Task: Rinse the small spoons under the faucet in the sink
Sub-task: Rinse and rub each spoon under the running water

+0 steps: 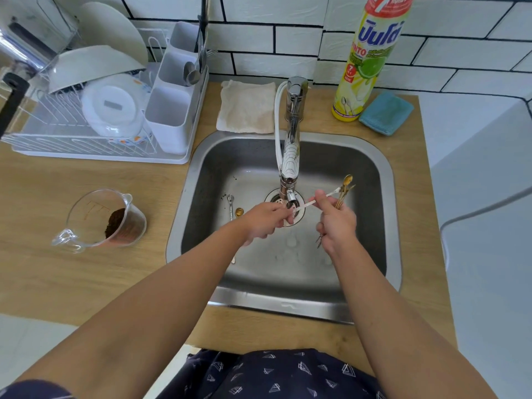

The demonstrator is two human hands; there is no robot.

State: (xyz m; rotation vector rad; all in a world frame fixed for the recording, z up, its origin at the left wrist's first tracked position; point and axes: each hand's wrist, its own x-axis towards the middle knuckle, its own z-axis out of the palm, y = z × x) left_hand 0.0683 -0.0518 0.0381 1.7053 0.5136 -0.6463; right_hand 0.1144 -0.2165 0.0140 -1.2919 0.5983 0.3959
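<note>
The wooden counter (pixel 86 180) holds a steel sink (pixel 391 197) at centre. A dish rack (pixel 95 152) sits at ten o'clock, a glass jug (pixel 100 223) at nine, a cloth (pixel 246 108) at twelve, a soap bottle (pixel 365 67) and blue sponge (pixel 385 113) at one.

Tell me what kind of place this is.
Most likely a home kitchen: a steel sink with a faucet set in a wooden counter, a dish rack holding bowls, and a bottle of dish soap against a tiled wall.

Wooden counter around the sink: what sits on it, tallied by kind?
Yellow dish-soap bottle: 1
Folded cloths, beige and blue: 2
Clear glass measuring jug: 1
White dish rack: 1
Total: 5
</note>
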